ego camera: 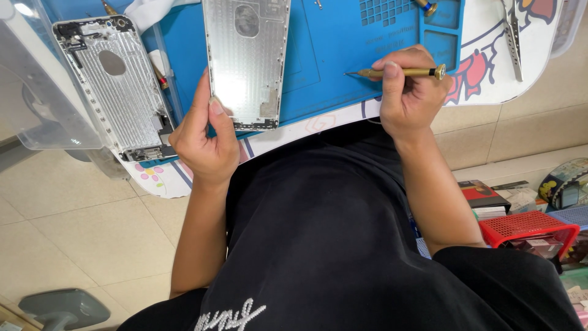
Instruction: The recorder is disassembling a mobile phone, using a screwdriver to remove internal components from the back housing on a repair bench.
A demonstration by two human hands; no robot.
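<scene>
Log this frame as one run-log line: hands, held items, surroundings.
left hand: grips silver phone housing | right hand: holds gold screwdriver | blue mat | second housing left

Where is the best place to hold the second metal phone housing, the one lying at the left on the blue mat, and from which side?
Probably by its two long edges near the middle, coming from above. The second phone housing lies flat, inner side up, slanted on the blue mat. Its ends carry small fitted parts, so the plain ribbed middle seems safer. The left hand is nearest; it holds the other housing.
</scene>
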